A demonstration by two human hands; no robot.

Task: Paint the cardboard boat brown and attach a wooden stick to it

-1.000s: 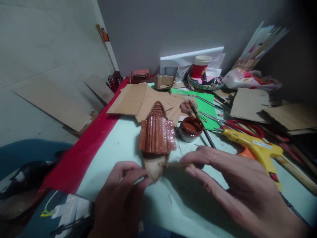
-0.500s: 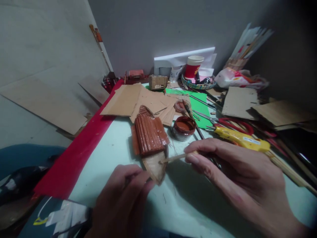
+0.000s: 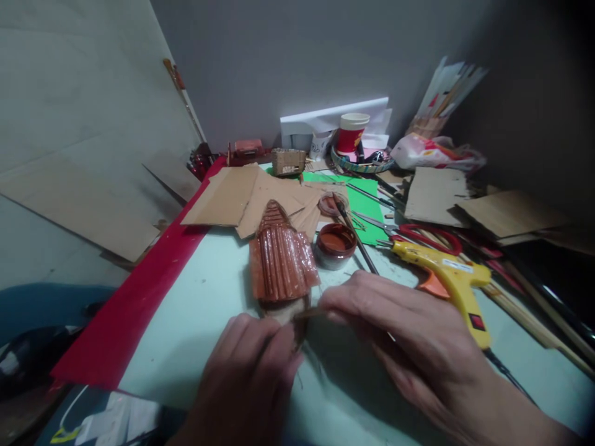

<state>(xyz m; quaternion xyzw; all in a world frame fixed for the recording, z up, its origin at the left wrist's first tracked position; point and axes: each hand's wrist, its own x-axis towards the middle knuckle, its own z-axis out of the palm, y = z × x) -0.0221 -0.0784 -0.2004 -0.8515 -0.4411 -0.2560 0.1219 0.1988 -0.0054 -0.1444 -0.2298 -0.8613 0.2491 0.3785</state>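
A small model boat (image 3: 281, 265) with a glossy red-brown ribbed roof lies on the pale table, its pointed far end on cardboard. My left hand (image 3: 248, 365) has its fingers closed around the boat's near end and hides much of the bare cardboard-coloured part there. Between thumb and fingertips, my right hand (image 3: 404, 341) pinches a thin wooden stick (image 3: 312, 313). The stick's tip reaches the boat's near part beside my left fingers; whether it touches is unclear. Just beyond stands an uncapped jar of brown paint (image 3: 336, 244), with a long brush (image 3: 356, 235) beside it.
A yellow glue gun (image 3: 437, 260) lies right of the jar, near red-handled scissors (image 3: 432, 238). Cardboard sheets (image 3: 223, 197) and green paper (image 3: 367, 201) spread behind the boat. A red paper cup (image 3: 351, 137) stands at the back. Red cloth or paper (image 3: 139, 291) runs along the left edge.
The right hand has moved left and nearer the boat with the stick. My left hand has shifted further over the boat's near end, covering more of it. The glue gun's handle now shows.
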